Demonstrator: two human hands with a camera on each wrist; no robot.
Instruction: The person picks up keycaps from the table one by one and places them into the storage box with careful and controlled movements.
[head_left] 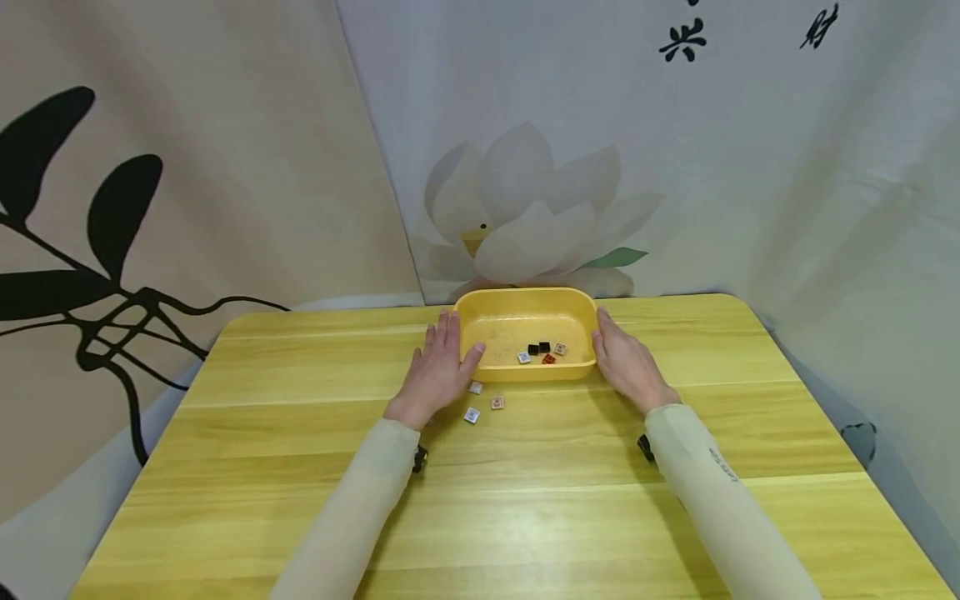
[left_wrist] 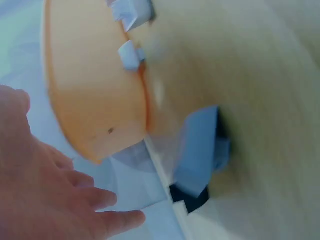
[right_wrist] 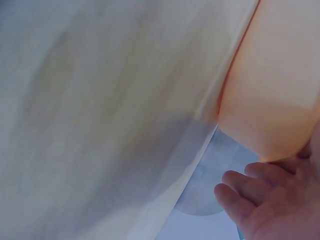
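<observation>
A yellow plastic tray (head_left: pixel 525 374) stands near the table's far edge. In it lie several small blocks: two black blocks (head_left: pixel 544 347), a red block (head_left: pixel 549 359), a white block (head_left: pixel 523 357) and a pinkish block (head_left: pixel 560 349). My left hand (head_left: pixel 433 375) is at the tray's left end, fingers extended; the left wrist view shows the straight fingers beside the tray wall (left_wrist: pixel 95 75). At the opposite end, my right hand (head_left: pixel 633 367) lies along the tray with straight fingers, touching its side. Neither hand grips a block.
Small pale blocks lie on the table before the tray: a white block (head_left: pixel 471 415), a pinkish block (head_left: pixel 497 402) and another white block (head_left: pixel 476 387) near my left thumb. Behind the wooden table (head_left: pixel 525 500) hangs a printed curtain (head_left: pixel 750 167).
</observation>
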